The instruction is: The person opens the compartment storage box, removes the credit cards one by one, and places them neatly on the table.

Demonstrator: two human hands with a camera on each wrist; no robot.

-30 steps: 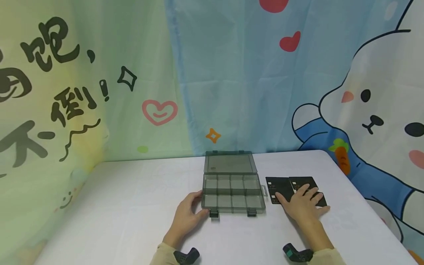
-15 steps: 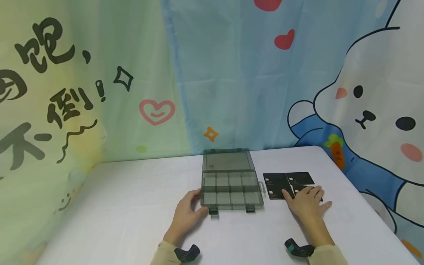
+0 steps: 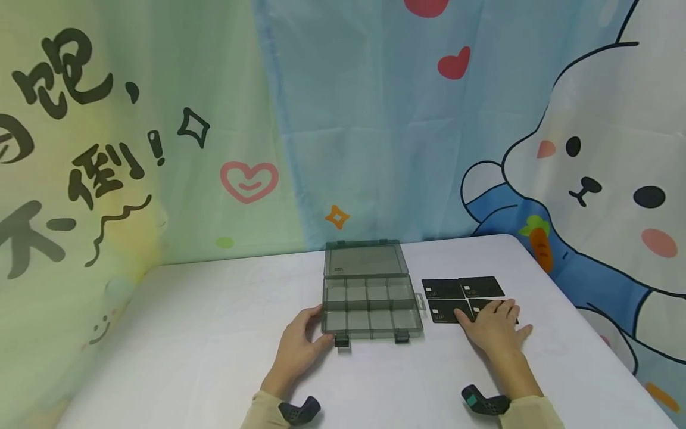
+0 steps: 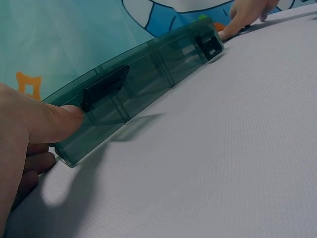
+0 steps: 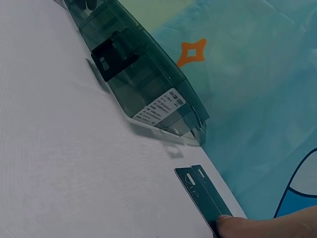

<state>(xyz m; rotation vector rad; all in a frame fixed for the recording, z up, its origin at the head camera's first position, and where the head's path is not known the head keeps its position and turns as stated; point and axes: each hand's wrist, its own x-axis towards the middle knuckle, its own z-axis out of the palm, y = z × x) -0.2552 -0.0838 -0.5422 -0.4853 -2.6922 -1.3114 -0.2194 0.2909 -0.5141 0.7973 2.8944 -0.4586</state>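
A smoky green, see-through plastic compartment box (image 3: 372, 320) lies with its lid (image 3: 365, 261) folded back. My left hand (image 3: 298, 345) grips its front left corner; in the left wrist view the thumb (image 4: 59, 121) presses the front wall beside a dark latch (image 4: 106, 87), with fingers round the side. To the right of the box, several black cards marked VIP (image 3: 443, 289) lie flat in two rows. My right hand (image 3: 494, 329) rests spread on the front cards, its thumb on the front left card (image 3: 443, 311). It partly covers the front right card.
The box's second latch (image 3: 401, 336) hangs down at the front right, and a small handle loop (image 3: 420, 301) sticks out towards the cards. A printed curtain (image 3: 364, 137) hangs behind the white table (image 3: 187, 333).
My right hand has drawn back slightly over the front cards, and those cards have straightened into a neater row. The left hand stays at the box corner. The head view has shifted slightly.
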